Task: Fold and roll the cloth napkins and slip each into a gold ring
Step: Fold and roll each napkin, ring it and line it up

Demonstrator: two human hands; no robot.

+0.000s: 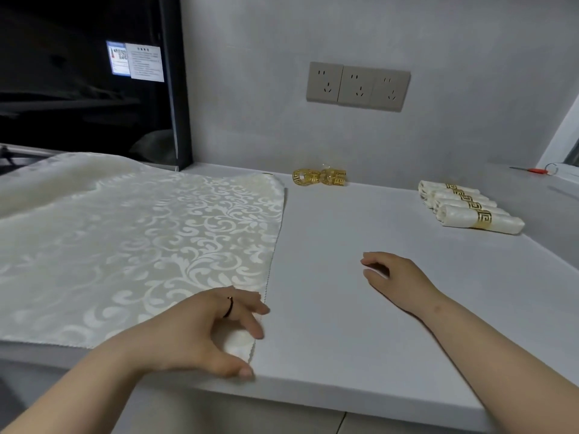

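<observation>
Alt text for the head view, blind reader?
A person's left hand lies over the near right corner of a cream damask napkin spread on a white counter; the right hand rests empty beside it. Loose gold rings sit by the wall, four ringed napkin rolls far right.

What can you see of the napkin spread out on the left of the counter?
The napkin is cream, satiny-looking cloth with a woven scroll-leaf pattern and a finely scalloped hem. It lies spread flat and unfolded on the left of the grey counter, its far left part rising in a soft hump. The left hand rests on its near right corner; the right hand is apart from it.
</observation>
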